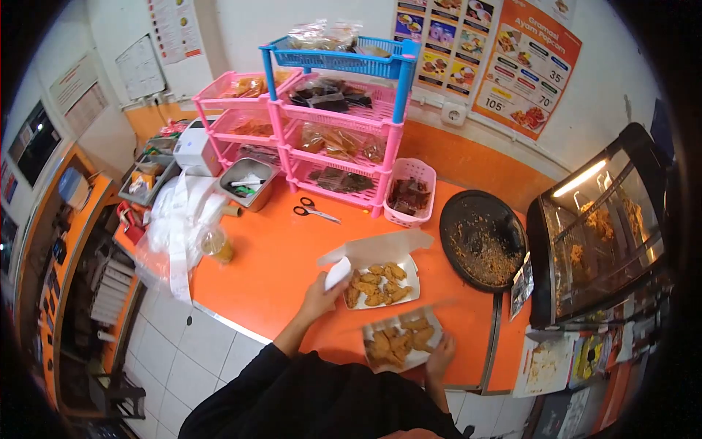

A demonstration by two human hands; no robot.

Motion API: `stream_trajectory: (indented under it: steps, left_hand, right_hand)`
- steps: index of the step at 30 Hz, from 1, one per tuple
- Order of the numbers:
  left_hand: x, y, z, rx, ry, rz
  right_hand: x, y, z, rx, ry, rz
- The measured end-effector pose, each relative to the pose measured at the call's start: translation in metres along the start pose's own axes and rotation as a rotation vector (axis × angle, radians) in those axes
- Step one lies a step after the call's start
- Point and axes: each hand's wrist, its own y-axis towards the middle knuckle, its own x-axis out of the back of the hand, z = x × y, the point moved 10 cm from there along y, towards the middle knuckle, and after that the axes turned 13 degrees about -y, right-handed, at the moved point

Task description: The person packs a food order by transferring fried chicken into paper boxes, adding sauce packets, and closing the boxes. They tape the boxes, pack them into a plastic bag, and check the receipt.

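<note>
My left hand point(319, 298) is closed around a small piece of white paper point(338, 273), which looks folded, beside the far takeaway box. That far box point(418, 296) stands with its lid up and fried chicken pieces point(379, 284) inside. Nearer my body, a second open takeaway box point(437, 325) also holds fried chicken point(398, 344). At its right side, my right hand point(441, 357) grips the edge, with some fingers hidden. The near box's lid is blurred.
A round black tray point(484, 241) with crumbs lies right of the boxes, by a lit glass display case point(596, 219). Behind are scissors point(316, 211), a pink basket point(409, 192) and a tiered pink-and-blue rack point(336, 106). A plastic cup point(216, 245) stands left.
</note>
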Motion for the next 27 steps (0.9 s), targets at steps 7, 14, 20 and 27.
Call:
stream_trajectory:
  steps: [7,14,20,27]
  left_hand:
    - [0.116,-0.014,-0.041,-0.078,-0.474,-0.107]
    - [0.130,-0.045,-0.066,-0.109,-0.485,-0.083]
    - [0.135,-0.055,-0.045,0.008,-0.465,-0.271]
    - [0.136,-0.036,-0.060,-0.055,-0.732,-0.252]
  right_hand:
    - [0.037,0.047,0.153,0.299,0.238,-0.329]
    - [-0.115,0.253,0.291,0.891,-0.698,0.004]
    - [-0.212,0.328,0.265,0.857,-1.450,0.222]
    - [-0.136,0.291,0.324,0.884,-0.630,0.232]
